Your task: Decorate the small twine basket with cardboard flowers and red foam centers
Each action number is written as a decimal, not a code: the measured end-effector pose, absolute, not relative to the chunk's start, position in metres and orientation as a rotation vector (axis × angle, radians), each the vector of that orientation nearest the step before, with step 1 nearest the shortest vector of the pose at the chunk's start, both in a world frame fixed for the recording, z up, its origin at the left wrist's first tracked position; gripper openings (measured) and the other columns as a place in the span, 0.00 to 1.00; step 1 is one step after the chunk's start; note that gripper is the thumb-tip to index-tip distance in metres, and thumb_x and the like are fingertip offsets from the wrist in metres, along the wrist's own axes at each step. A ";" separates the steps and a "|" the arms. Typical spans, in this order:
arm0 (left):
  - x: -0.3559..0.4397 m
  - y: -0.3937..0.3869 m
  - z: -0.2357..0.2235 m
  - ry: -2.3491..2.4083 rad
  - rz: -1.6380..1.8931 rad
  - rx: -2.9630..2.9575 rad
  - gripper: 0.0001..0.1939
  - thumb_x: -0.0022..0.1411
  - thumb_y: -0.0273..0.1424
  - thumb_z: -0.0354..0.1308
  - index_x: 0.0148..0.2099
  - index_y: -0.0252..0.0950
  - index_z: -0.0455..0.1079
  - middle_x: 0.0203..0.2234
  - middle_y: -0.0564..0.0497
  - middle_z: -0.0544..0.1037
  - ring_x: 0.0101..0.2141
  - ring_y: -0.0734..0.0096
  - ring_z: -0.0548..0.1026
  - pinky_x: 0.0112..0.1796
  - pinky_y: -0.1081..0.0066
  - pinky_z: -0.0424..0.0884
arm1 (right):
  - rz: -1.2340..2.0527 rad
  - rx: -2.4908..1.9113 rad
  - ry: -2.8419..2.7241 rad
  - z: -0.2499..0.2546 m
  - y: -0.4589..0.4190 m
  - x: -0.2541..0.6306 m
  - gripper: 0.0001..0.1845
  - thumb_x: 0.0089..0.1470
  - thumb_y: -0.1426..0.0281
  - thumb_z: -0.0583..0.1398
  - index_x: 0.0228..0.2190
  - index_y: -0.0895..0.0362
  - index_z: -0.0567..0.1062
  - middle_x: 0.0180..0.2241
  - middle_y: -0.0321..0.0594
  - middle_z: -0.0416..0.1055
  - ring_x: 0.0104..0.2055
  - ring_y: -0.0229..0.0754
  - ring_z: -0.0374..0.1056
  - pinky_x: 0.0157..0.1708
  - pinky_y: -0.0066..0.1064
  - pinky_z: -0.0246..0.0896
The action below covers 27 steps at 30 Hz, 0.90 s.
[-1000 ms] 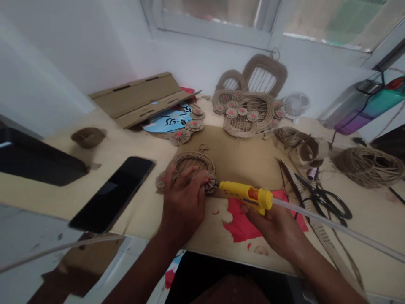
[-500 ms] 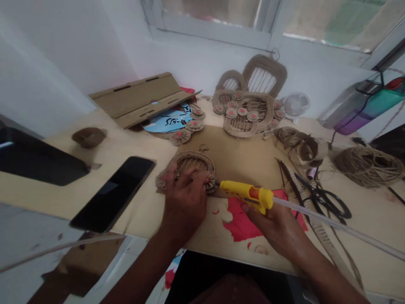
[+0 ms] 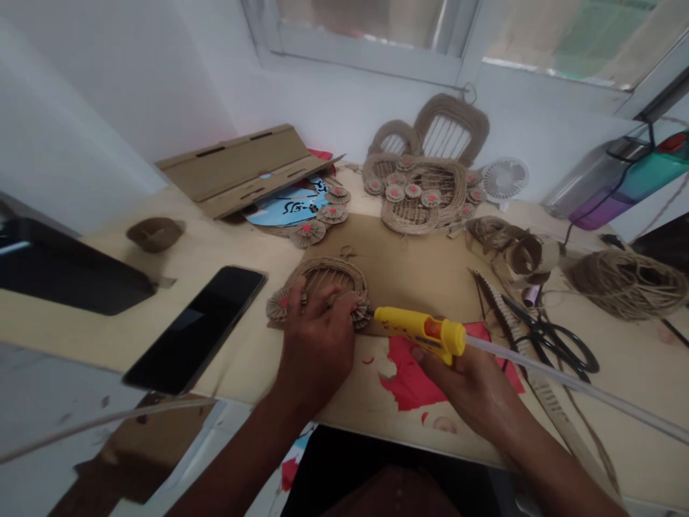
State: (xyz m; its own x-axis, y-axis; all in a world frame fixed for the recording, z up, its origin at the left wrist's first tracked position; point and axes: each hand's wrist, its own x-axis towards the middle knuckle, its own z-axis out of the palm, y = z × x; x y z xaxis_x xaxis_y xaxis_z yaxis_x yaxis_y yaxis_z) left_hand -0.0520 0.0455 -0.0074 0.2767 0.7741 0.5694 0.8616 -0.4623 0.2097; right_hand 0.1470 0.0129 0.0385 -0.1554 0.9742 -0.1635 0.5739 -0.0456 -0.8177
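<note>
A small twine-wrapped frame [image 3: 329,264] with strings across its opening lies on the table. My left hand [image 3: 317,345] grips its lower part, thumb and fingers closed around a pleated rosette [image 3: 364,316] with a red centre at its right side. Another rosette [image 3: 277,306] sits at the frame's left end. My right hand [image 3: 474,388] is closed round the handle of a yellow hot glue gun [image 3: 412,327]. The gun's nozzle points left at the right rosette, at or very near its edge. A long clear glue stick [image 3: 570,380] sticks out of the back.
Red paper [image 3: 414,377] lies below the gun. At right are black scissors [image 3: 565,345], a twine ball [image 3: 627,283] and a bottle [image 3: 613,176]. A phone [image 3: 197,330] lies left. Behind stand more twine frames [image 3: 425,194], a small fan [image 3: 504,178] and a cardboard box [image 3: 237,169].
Almost nothing differs. The whole view has shifted very slightly, and both hands keep their places on the frame and the glue gun.
</note>
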 end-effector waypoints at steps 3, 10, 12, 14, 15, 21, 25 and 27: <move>-0.054 0.047 -0.005 -1.640 -1.097 -2.358 0.11 0.61 0.22 0.48 0.44 0.36 0.67 0.36 0.45 0.80 0.46 0.54 0.74 0.56 0.45 0.57 | 1.090 -1.611 -1.733 0.037 0.013 0.147 0.09 0.57 0.67 0.55 0.34 0.57 0.75 0.30 0.40 0.73 0.31 0.44 0.70 0.31 0.33 0.64; -0.060 0.034 -0.003 -1.804 -1.474 -2.082 0.07 0.61 0.23 0.52 0.40 0.38 0.67 0.35 0.46 0.76 0.42 0.59 0.74 0.48 0.55 0.70 | 1.049 -1.667 -1.773 0.036 0.011 0.152 0.12 0.58 0.64 0.55 0.29 0.56 0.74 0.26 0.39 0.72 0.28 0.44 0.69 0.26 0.32 0.64; -0.062 0.028 -0.004 -1.757 -1.471 -2.056 0.08 0.61 0.22 0.52 0.40 0.37 0.67 0.35 0.46 0.76 0.42 0.59 0.74 0.48 0.54 0.70 | 1.032 -1.667 -1.775 0.035 0.011 0.152 0.12 0.58 0.65 0.55 0.27 0.56 0.73 0.23 0.38 0.70 0.30 0.46 0.70 0.26 0.32 0.65; -0.062 0.025 -0.006 -1.695 -1.420 -2.073 0.09 0.60 0.21 0.52 0.42 0.37 0.66 0.35 0.45 0.76 0.43 0.58 0.74 0.51 0.51 0.68 | 1.030 -1.636 -1.768 0.035 0.011 0.152 0.11 0.58 0.66 0.55 0.27 0.55 0.74 0.21 0.37 0.69 0.33 0.48 0.71 0.27 0.33 0.66; -0.062 0.024 -0.007 -1.668 -1.386 -2.092 0.10 0.60 0.21 0.52 0.42 0.37 0.66 0.35 0.45 0.76 0.43 0.57 0.74 0.52 0.48 0.67 | 1.031 -1.624 -1.763 0.034 0.011 0.152 0.11 0.57 0.66 0.55 0.27 0.55 0.74 0.21 0.37 0.69 0.34 0.49 0.71 0.27 0.33 0.67; -0.062 0.019 -0.013 -1.619 -1.297 -2.143 0.13 0.59 0.20 0.52 0.46 0.38 0.64 0.36 0.45 0.77 0.46 0.55 0.74 0.55 0.41 0.61 | 1.103 -1.641 -1.724 0.035 0.010 0.151 0.11 0.57 0.65 0.55 0.26 0.55 0.73 0.23 0.38 0.70 0.32 0.47 0.71 0.28 0.33 0.66; -0.067 0.007 -0.009 -1.734 -1.307 -2.070 0.10 0.60 0.22 0.54 0.45 0.36 0.66 0.37 0.43 0.76 0.46 0.55 0.73 0.56 0.43 0.60 | 1.147 -1.625 -1.633 0.038 0.007 0.153 0.11 0.57 0.63 0.56 0.29 0.55 0.74 0.26 0.38 0.71 0.30 0.45 0.69 0.26 0.32 0.64; -0.069 -0.001 -0.008 -1.806 -1.294 -2.024 0.10 0.60 0.22 0.55 0.45 0.36 0.66 0.38 0.43 0.76 0.46 0.56 0.73 0.56 0.45 0.62 | 1.174 -1.599 -1.551 0.042 0.006 0.155 0.11 0.56 0.61 0.58 0.33 0.55 0.75 0.25 0.36 0.69 0.27 0.42 0.66 0.23 0.30 0.61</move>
